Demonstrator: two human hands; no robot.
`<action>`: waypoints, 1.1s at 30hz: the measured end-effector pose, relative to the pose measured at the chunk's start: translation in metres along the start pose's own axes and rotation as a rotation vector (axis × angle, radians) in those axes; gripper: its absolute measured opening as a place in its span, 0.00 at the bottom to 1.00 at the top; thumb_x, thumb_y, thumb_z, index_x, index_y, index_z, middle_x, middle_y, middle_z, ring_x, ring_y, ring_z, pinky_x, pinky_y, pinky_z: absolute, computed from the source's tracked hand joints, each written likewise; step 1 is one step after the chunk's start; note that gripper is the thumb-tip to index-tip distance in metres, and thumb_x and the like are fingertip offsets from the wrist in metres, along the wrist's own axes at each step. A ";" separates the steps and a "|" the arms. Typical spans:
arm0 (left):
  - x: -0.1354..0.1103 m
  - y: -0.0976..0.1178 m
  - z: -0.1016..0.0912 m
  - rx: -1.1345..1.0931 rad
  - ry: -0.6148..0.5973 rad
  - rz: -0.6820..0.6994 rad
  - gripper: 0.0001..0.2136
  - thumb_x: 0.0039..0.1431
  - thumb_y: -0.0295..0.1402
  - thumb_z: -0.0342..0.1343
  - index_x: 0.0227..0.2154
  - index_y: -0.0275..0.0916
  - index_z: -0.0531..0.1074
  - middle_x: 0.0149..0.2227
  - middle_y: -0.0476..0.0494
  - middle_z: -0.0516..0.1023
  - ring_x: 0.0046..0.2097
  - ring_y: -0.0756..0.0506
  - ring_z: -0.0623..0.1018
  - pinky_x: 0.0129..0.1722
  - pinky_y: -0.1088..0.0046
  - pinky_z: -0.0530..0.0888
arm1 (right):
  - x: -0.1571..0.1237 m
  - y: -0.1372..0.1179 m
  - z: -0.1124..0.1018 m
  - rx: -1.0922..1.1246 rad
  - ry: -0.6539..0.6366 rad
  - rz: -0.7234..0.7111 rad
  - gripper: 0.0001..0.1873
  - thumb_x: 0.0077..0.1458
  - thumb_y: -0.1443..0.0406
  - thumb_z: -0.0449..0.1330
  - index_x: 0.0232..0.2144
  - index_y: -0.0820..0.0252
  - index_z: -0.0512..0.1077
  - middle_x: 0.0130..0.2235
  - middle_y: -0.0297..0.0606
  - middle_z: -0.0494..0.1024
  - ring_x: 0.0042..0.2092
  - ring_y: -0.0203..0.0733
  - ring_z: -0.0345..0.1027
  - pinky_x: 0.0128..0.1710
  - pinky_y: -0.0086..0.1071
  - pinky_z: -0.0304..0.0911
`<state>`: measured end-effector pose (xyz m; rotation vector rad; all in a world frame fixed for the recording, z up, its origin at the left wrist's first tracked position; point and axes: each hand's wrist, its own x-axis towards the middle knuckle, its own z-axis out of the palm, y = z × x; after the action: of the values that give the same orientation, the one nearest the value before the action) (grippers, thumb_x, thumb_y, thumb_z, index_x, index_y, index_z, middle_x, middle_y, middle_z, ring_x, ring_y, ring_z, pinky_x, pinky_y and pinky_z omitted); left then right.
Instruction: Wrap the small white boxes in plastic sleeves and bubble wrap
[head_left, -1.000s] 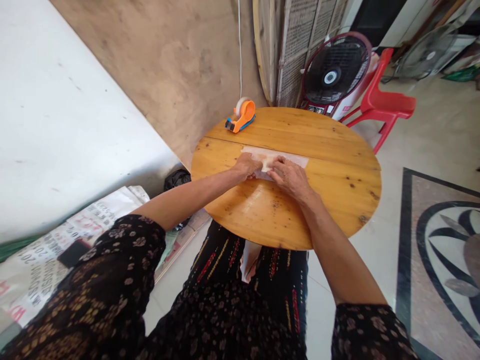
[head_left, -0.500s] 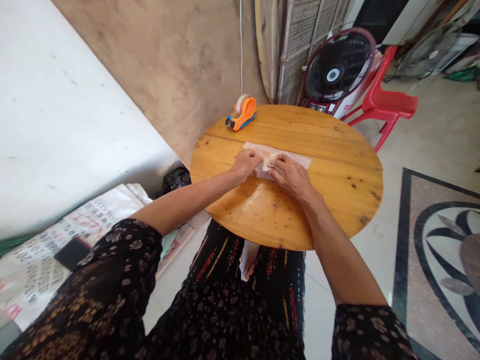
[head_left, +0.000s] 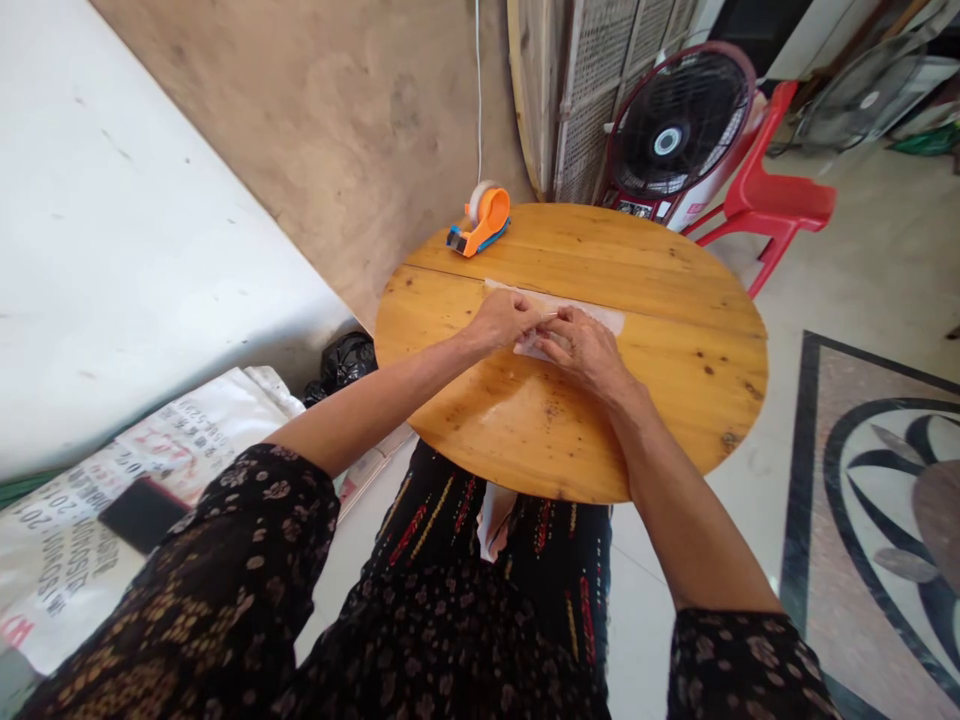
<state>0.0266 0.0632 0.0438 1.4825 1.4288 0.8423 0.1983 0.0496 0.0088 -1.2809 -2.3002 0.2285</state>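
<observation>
Both the left hand (head_left: 511, 320) and right hand (head_left: 589, 345), fingers curled, converged above the pale sheet (head_left: 611, 320) at the centre of the round table (head_left: 675, 400). The left hand had shifted rightward, covering the sheet's middle; closure and grip therefore could not be determined.

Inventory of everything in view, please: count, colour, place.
Table: one, yellow-brown, centre
Sheet: one, whitish, on table
Small piece: one, pale, over sheet, mostly hidden
Tape dispenser: one, orange-blue, table's far edge
Front fan: one, dark red, behind table
Back fan: one, greyish, upper right
Chair: one, red, beside front fan
Woven panel: one, greyish, behind table
Board: one, brown, behind table
Cord: one, white, before board
Printed sacking: count unclear, white, lower left
Flat object: one, black, on sacking
Plastic bags: count unclear, black, left of table
Floor pattern: one, grey-black, right
Sleeves: two, black floral, lower corners
Hands: two, bare, over table
</observation>
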 end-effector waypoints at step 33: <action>0.001 -0.064 0.005 0.578 0.124 1.099 0.10 0.64 0.26 0.50 0.43 0.37 0.76 0.46 0.38 0.78 0.48 0.42 0.73 0.50 0.62 0.73 | 0.000 0.003 -0.015 0.081 -0.007 0.003 0.23 0.55 0.58 0.62 0.52 0.54 0.71 0.52 0.45 0.79 0.55 0.57 0.71 0.57 0.51 0.61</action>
<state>0.0064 0.0597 -0.0171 2.7876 0.8775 1.2093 0.2082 0.0504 0.0209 -1.2457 -2.2712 0.3247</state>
